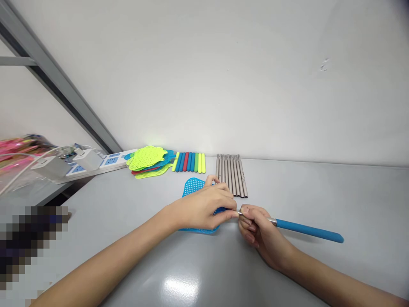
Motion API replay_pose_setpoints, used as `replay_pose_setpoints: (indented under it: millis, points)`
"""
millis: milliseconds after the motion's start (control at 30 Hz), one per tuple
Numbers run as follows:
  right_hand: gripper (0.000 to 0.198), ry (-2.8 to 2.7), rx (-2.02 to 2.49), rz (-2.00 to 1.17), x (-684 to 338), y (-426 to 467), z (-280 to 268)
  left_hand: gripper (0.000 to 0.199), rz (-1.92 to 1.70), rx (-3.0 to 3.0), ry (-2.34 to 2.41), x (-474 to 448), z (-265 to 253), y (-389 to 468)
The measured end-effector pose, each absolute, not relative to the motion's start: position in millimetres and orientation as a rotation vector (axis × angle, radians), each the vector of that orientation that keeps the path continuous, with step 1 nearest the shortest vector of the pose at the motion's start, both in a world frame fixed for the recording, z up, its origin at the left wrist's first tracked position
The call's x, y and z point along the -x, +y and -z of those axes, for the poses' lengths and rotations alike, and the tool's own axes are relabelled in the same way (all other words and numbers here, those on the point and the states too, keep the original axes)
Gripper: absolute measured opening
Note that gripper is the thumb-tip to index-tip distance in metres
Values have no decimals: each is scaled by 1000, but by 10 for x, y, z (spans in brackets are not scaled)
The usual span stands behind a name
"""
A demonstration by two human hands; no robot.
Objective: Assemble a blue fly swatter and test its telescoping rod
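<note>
My left hand (212, 204) grips the neck of a blue perforated fly swatter head (193, 185), covering much of it. My right hand (260, 228) is closed around a silver metal rod, mostly hidden by the fingers, whose far end carries a blue handle (309, 230) pointing right. Between my two hands, the rod's thin tip meets the swatter head's neck; how deep it sits there is hidden. Just beyond my left hand lies a row of metal rods (231, 175), side by side.
At the back left is a stack of yellow, blue and red swatter heads (147, 157). Beside it several coloured handles (188, 162) lie in a row. A white power strip (111, 161) with plugged-in adapters (87, 159) runs along the left edge, near pink bagged items (19, 149).
</note>
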State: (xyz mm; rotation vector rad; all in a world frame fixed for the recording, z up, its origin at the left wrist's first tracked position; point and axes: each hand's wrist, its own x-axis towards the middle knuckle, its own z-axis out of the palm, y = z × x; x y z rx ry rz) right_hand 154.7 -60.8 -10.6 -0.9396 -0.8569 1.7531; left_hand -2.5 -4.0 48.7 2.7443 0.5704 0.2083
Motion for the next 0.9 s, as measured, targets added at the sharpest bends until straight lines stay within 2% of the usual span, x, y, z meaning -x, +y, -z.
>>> replay_pose_setpoints:
  millis: [900]
  points:
    - [29,-854,934,-1750,-1535,-626,110,22,-185,-2771,589,18,-508,-40]
